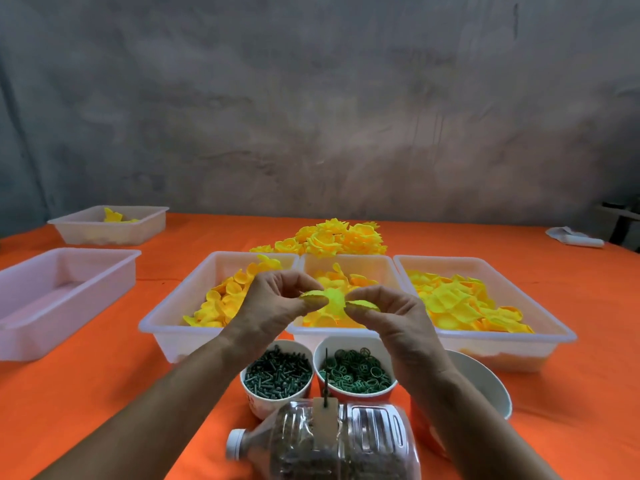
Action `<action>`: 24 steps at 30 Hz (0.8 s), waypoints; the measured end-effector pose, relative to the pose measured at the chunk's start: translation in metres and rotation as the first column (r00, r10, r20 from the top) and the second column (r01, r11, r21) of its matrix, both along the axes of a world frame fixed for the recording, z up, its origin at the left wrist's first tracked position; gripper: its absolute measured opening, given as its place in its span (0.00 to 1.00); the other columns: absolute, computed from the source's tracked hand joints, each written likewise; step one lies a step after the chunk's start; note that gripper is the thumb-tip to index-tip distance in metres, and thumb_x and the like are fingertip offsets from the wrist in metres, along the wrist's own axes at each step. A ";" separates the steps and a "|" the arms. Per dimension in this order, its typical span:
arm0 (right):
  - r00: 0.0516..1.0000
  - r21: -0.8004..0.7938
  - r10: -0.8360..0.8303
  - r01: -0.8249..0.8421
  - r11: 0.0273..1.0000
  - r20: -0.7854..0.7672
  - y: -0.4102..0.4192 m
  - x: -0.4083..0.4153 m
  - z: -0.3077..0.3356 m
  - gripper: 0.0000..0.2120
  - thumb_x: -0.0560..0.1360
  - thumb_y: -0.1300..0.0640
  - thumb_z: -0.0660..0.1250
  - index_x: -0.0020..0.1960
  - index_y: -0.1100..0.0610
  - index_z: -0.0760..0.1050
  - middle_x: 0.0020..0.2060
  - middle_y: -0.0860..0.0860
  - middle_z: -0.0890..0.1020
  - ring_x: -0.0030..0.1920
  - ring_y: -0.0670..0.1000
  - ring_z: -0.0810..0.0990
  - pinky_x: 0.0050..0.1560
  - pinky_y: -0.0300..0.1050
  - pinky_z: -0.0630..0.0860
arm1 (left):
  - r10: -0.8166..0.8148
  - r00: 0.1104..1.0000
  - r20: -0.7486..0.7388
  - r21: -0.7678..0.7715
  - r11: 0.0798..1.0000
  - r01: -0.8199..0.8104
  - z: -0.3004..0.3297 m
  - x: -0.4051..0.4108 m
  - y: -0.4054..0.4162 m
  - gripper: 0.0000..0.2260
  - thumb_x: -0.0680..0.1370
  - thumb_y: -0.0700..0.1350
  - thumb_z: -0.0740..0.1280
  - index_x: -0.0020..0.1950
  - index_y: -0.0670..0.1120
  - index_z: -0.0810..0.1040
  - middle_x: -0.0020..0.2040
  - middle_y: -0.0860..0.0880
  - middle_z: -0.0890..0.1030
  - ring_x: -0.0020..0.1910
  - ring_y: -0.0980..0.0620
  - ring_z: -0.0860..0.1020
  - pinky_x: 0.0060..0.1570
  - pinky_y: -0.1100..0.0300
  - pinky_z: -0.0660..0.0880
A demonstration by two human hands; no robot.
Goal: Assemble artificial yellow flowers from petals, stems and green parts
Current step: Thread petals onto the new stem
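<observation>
Nearest, at bottom centre, a clear bottle [332, 441] of dark bits is lying on the orange surface [104, 393], cap pointing left. Behind it, two cups [277, 372] are holding green parts. Mid-frame, the left hand [277, 303] and right hand [391, 313] are pinching a yellow petal [334, 301] stretched left-to-right above three trays [485, 306] of yellow petals.

Both bare forearms reach up from the lower corners and meet at mid-frame. The left hand [277, 299] and right hand [388, 313] face each other, raised, fingers [313, 301] curled, each thumb and forefinger pinching an edge of one yellow petal [334, 299].
</observation>
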State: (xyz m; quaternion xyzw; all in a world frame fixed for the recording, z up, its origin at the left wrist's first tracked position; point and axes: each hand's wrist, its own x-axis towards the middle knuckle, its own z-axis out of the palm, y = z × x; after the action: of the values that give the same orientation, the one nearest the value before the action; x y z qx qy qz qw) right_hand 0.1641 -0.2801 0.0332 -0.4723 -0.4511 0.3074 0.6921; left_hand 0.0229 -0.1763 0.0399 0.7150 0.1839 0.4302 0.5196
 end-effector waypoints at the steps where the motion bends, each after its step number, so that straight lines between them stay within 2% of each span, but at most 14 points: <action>1: 0.998 0.058 -0.034 0.031 0.998 0.057 -0.002 0.001 -0.002 0.12 0.65 0.71 0.73 0.33 0.54 0.82 0.33 0.47 0.83 0.36 0.42 0.80 0.40 0.31 0.74 | 0.016 0.999 0.030 0.039 0.999 -0.017 -0.001 0.001 -0.001 0.07 0.68 0.30 0.72 0.38 0.41 0.81 0.29 0.52 0.80 0.27 0.59 0.74 0.29 0.69 0.70; 3: 0.972 0.173 -0.131 0.097 0.980 0.193 -0.006 0.002 -0.004 0.15 0.65 0.74 0.72 0.33 0.53 0.81 0.35 0.49 0.83 0.40 0.45 0.81 0.42 0.36 0.76 | 0.051 0.996 0.076 0.127 0.990 -0.060 -0.004 0.004 -0.004 0.11 0.68 0.28 0.72 0.38 0.44 0.81 0.32 0.45 0.80 0.31 0.53 0.75 0.33 0.61 0.73; 5: 0.896 0.300 -0.276 0.172 0.938 0.349 -0.008 0.003 -0.006 0.15 0.64 0.73 0.74 0.34 0.54 0.79 0.37 0.51 0.82 0.43 0.50 0.81 0.44 0.42 0.76 | 0.074 0.993 0.096 0.212 0.973 -0.093 -0.007 0.005 -0.006 0.12 0.67 0.29 0.73 0.38 0.46 0.81 0.35 0.44 0.81 0.34 0.48 0.76 0.36 0.54 0.75; 8: 0.752 0.447 -0.453 0.235 0.863 0.478 -0.010 0.002 -0.009 0.07 0.64 0.66 0.74 0.34 0.56 0.79 0.38 0.51 0.81 0.43 0.54 0.80 0.43 0.42 0.74 | 0.116 0.988 0.101 0.334 0.931 -0.143 -0.009 0.005 -0.009 0.13 0.67 0.33 0.75 0.40 0.50 0.80 0.36 0.53 0.81 0.34 0.54 0.76 0.35 0.59 0.76; 12: 0.665 0.502 -0.517 0.239 0.831 0.539 -0.011 -0.003 -0.010 0.03 0.64 0.65 0.73 0.34 0.61 0.80 0.37 0.52 0.81 0.42 0.57 0.80 0.41 0.51 0.76 | 0.179 0.979 0.098 0.528 0.825 -0.204 -0.006 -0.001 -0.017 0.13 0.66 0.38 0.75 0.45 0.52 0.80 0.44 0.57 0.80 0.38 0.57 0.77 0.32 0.62 0.74; 14: 0.662 0.490 -0.501 0.223 0.842 0.558 -0.012 -0.006 -0.009 0.05 0.64 0.68 0.74 0.35 0.62 0.80 0.37 0.53 0.81 0.41 0.57 0.80 0.41 0.50 0.76 | 0.189 0.977 0.096 0.612 0.763 -0.208 -0.003 -0.006 -0.023 0.14 0.66 0.38 0.74 0.49 0.50 0.80 0.48 0.55 0.78 0.42 0.59 0.77 0.33 0.64 0.74; 17: 0.693 0.448 -0.451 0.203 0.871 0.562 -0.017 -0.008 -0.007 0.07 0.64 0.71 0.75 0.35 0.62 0.80 0.38 0.53 0.81 0.42 0.53 0.80 0.43 0.40 0.74 | 0.224 0.971 0.080 0.712 0.669 -0.213 0.002 -0.014 -0.031 0.15 0.66 0.36 0.71 0.51 0.46 0.80 0.50 0.49 0.77 0.46 0.55 0.75 0.34 0.61 0.74; 21: 0.721 0.428 -0.406 0.167 0.888 0.562 -0.022 -0.014 -0.007 0.08 0.65 0.71 0.75 0.36 0.62 0.79 0.40 0.54 0.82 0.44 0.49 0.80 0.45 0.35 0.74 | 0.228 0.971 0.068 0.716 0.667 -0.206 -0.001 -0.022 -0.038 0.05 0.68 0.35 0.72 0.43 0.39 0.84 0.48 0.45 0.78 0.43 0.52 0.74 0.35 0.55 0.74; 24: 0.774 0.408 -0.350 0.131 0.904 0.527 -0.024 -0.018 -0.007 0.08 0.65 0.71 0.74 0.37 0.61 0.78 0.43 0.54 0.83 0.47 0.49 0.82 0.48 0.42 0.77 | 0.237 0.968 0.079 0.705 0.673 -0.223 -0.005 -0.025 -0.039 0.03 0.69 0.35 0.71 0.41 0.38 0.84 0.46 0.43 0.79 0.43 0.51 0.75 0.36 0.53 0.74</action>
State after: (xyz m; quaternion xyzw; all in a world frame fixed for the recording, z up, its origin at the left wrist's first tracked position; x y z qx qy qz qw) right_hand 0.1460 -0.3039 0.0257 -0.4686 -0.6246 -0.0317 0.6240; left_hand -0.0023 -0.2154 0.0347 0.8345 0.0979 0.5226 0.1448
